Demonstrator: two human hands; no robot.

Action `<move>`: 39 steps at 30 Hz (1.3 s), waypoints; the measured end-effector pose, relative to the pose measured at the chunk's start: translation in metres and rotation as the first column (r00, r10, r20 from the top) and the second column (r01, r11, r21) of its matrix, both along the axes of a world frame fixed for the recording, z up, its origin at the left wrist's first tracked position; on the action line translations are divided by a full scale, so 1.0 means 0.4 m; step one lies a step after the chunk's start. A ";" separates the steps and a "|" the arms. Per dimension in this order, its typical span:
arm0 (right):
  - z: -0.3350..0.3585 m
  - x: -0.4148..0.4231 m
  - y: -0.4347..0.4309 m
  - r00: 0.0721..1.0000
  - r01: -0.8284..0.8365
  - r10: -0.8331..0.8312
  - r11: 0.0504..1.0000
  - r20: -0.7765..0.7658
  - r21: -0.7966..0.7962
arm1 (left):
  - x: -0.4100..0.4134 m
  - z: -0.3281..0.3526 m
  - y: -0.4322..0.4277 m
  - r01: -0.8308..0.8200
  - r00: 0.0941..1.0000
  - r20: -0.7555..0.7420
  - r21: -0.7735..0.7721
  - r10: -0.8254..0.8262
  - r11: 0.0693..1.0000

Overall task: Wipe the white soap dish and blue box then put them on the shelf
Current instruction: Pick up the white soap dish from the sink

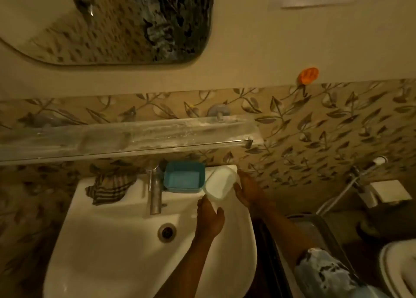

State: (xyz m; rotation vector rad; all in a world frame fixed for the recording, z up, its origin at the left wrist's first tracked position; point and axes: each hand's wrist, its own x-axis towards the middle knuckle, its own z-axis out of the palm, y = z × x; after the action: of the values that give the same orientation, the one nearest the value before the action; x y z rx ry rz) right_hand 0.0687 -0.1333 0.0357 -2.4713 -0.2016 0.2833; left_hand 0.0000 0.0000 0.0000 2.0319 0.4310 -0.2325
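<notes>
Between both hands, white soap dish

Single head-worn, wide-angle view, looking forward and steeply down from above a sink toward the wall behind it. The basin fills the lower centre at close range, both forearms entering from the bottom edge. A glass shelf crosses the middle of the frame; a mirror occupies the upper left. Straight edges bow toward the frame borders. No second view overlaps this one.
</notes>
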 end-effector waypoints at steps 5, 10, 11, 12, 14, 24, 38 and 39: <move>-0.029 0.091 0.006 0.998 0.034 -0.034 0.999 -0.052 0.007 | 0.073 0.002 -0.037 -0.261 0.959 -0.146 -0.114 0.244 0.959; -0.054 0.126 0.021 0.997 0.068 -0.066 0.996 -0.028 0.051 | 0.105 0.004 -0.050 -0.296 0.953 -0.117 -0.189 0.278 0.936; -0.058 0.124 0.023 0.997 0.079 -0.078 0.995 -0.024 0.068 | 0.107 0.004 -0.050 -0.306 0.950 -0.122 -0.195 0.286 0.932; -0.062 0.119 0.027 0.996 0.092 -0.091 0.992 -0.022 0.081 | 0.106 0.004 -0.050 -0.318 0.946 -0.126 -0.202 0.298 0.926; -0.071 0.112 0.030 0.992 0.123 -0.120 0.987 -0.035 0.107 | 0.099 0.004 -0.044 -0.335 0.941 -0.122 -0.194 0.316 0.922; -0.064 -0.015 0.049 0.952 0.287 -0.229 0.899 -0.205 0.331 | -0.010 0.015 0.057 -0.316 0.949 -0.044 -0.113 0.313 0.942; -0.093 -0.283 0.159 0.795 0.508 0.013 0.531 -0.607 0.678 | -0.170 0.046 0.274 -0.379 0.924 -0.169 -0.285 0.343 0.880; -0.093 -0.294 0.164 0.801 0.505 0.016 0.519 -0.599 0.689 | -0.180 0.049 0.283 -0.367 0.929 -0.173 -0.310 0.328 0.877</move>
State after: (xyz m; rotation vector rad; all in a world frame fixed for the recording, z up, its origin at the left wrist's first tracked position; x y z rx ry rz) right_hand -0.0489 -0.0678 -0.0017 -1.3358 0.2505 0.5877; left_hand -0.0721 0.1134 0.0195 1.5751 0.7676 -0.1874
